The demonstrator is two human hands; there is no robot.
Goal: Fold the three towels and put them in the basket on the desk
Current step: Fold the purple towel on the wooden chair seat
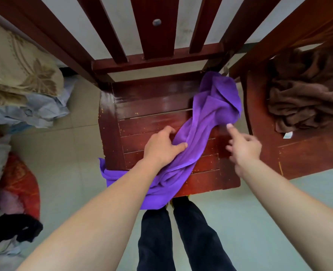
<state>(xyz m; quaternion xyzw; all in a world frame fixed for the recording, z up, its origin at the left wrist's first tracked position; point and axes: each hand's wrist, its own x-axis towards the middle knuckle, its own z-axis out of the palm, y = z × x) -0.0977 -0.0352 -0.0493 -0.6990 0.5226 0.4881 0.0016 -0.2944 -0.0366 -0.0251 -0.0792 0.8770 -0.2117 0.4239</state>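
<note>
Purple towel (206,118): lies rumpled in a long diagonal rope across the chair seat (152,106). Its far end is bunched near the back-right corner and its near end spills over the front-left edge toward the floor.
Why it lies so: it looks dropped there as a working surface. It is not yet spread flat, so I judge the folding of this one has barely begun.
Left hand (161,147): palm down at the towel's middle, thumb laid over a ridge of cloth and fingers curled at its far side, gathering that ridge in a pinch.
Why that hold: likely to anchor the middle so the cloth does not slide off the front edge while the other end is drawn out.
Right hand (244,147): holds nothing. The index finger (230,127) is stretched toward the lower edge of the bunched end, touching it or just short, I cannot tell which. The thumb is out and the other fingers are loosely bent.
Arms: both bare forearms reach forward and down from a standing person, the left crossing over the hanging part of the towel.
Brown towel (302,102): heaped unfolded on the second chair (308,153) at the right, well apart from both hands.
Third towel, basket, tabletop: none of them in view here.
Bedding pile (15,71): stacked at the left, beside the chair.
</note>
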